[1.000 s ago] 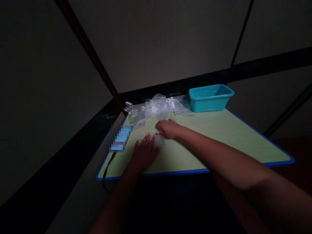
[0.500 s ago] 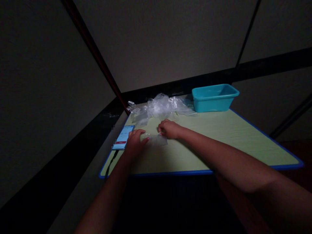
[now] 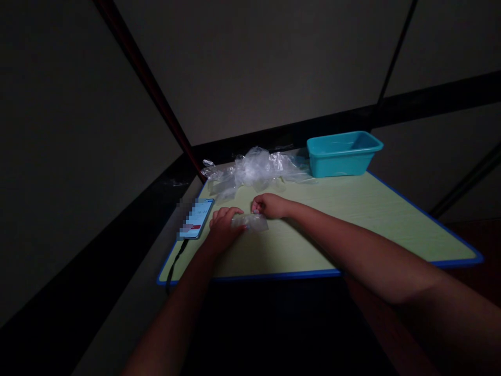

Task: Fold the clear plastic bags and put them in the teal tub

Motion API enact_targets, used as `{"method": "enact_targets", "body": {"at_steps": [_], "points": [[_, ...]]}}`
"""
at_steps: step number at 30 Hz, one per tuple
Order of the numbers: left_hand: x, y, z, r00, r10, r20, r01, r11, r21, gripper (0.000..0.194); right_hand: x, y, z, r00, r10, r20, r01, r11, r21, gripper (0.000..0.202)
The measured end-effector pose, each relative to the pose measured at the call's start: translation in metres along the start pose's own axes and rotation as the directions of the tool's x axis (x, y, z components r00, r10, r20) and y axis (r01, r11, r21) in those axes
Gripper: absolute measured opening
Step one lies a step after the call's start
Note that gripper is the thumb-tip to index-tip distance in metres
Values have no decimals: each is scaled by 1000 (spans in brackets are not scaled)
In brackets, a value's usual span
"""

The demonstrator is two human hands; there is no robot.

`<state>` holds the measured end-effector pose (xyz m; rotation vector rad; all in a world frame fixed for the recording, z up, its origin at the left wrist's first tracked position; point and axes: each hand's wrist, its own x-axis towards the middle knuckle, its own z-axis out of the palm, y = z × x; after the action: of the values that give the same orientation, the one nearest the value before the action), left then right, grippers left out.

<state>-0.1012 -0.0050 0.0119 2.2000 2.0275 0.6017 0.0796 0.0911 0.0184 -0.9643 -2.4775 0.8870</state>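
A small clear plastic bag (image 3: 257,223) lies on the table between my two hands, slightly bunched. My left hand (image 3: 224,226) holds its left end, with the thumb on the near edge and the fingers at the far side. At the bag's far right edge, the fingertips of my right hand (image 3: 271,206) are closed in a pinch on the plastic. Exactly how much plastic sits inside that pinch is hidden by the curled fingers.
Behind my hands lies a heap of crumpled clear plastic bags (image 3: 256,168). A turquoise plastic basket (image 3: 338,164) stands at the back right. Left of my left hand is a lit phone (image 3: 200,219) with a dark strap (image 3: 176,263). The table (image 3: 376,224) has a blue edge.
My left hand has shifted a little to the right along the bag, and the bag looks more bunched. My right hand stays at its far edge, still pinching. The view has tilted slightly.
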Motion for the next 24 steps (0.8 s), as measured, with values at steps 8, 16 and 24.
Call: {"method": "enact_targets", "body": {"at_steps": [8,16,24], "points": [[0,-1,2,1000,-6,-1,6,1000,13,34,-1,-2,-1,999,31,-9,-31,1000,-1,23],[0,-3,3,1000,-26,-12,26,1000,9,38,0,-3,-4,996,81,35,-80,996,-30,12],[1,-5,5,997,-18,-72,17,1000,-14,39,-3,-5,-5,995,74,73,-70,996,-59,6]]}}
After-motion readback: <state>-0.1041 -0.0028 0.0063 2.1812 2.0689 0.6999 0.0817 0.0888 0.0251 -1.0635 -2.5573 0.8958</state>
